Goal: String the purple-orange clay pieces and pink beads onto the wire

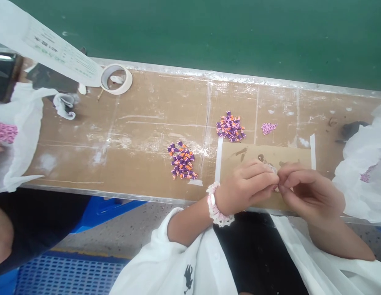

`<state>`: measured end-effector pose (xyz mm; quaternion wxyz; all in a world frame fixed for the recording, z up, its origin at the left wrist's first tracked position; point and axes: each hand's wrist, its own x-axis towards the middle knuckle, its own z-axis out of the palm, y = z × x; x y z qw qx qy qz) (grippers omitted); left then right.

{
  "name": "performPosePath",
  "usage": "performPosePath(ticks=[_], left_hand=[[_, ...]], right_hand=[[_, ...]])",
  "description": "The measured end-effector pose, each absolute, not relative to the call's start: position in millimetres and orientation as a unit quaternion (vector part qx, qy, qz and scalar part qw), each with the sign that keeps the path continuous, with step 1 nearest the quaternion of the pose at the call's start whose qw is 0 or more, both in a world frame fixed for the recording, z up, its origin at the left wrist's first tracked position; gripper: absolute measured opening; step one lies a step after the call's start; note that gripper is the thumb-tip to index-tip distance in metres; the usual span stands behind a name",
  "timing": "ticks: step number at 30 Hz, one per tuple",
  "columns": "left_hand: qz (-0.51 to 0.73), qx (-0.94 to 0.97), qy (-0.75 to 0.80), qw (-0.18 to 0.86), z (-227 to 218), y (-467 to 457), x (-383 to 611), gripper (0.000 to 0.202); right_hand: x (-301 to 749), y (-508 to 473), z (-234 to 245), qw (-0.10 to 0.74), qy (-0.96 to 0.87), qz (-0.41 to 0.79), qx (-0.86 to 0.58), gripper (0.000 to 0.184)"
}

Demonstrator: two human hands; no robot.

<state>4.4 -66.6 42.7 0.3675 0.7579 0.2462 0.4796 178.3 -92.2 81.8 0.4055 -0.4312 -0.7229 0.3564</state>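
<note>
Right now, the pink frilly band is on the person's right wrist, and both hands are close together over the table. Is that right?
Not quite: the head view shows the pink frilly band on the left wrist. The left hand and right hand are close together over the table.

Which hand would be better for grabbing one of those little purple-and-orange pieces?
Probably the left hand: both piles of purple-and-orange pieces lie on its side, farther from the right hand. The two hands appear to be touching, though.
</note>
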Motion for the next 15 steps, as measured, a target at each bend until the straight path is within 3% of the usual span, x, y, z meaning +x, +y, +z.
performPosePath(ticks=[4, 9, 15], left_hand=[[0.455, 0.790, 0.235, 0.338, 41.0, -63.7, 0.5, 0.008], [0.427, 0.785, 0.242, 0.378, 38.0, -65.5, -0.1, 0.012], [0.492, 0.745, 0.236, 0.384, 33.2, -71.7, 0.2, 0.008]], right_hand=[[180.4, -91.0, 84.0, 0.379, -0.735, 0.356, -0.435, 0.029], [179.6, -89.7, 86.1, 0.383, -0.734, 0.364, -0.427, 0.029], [175.4, -91.4, 82.0, 0.395, -0.732, 0.373, -0.411, 0.034]])
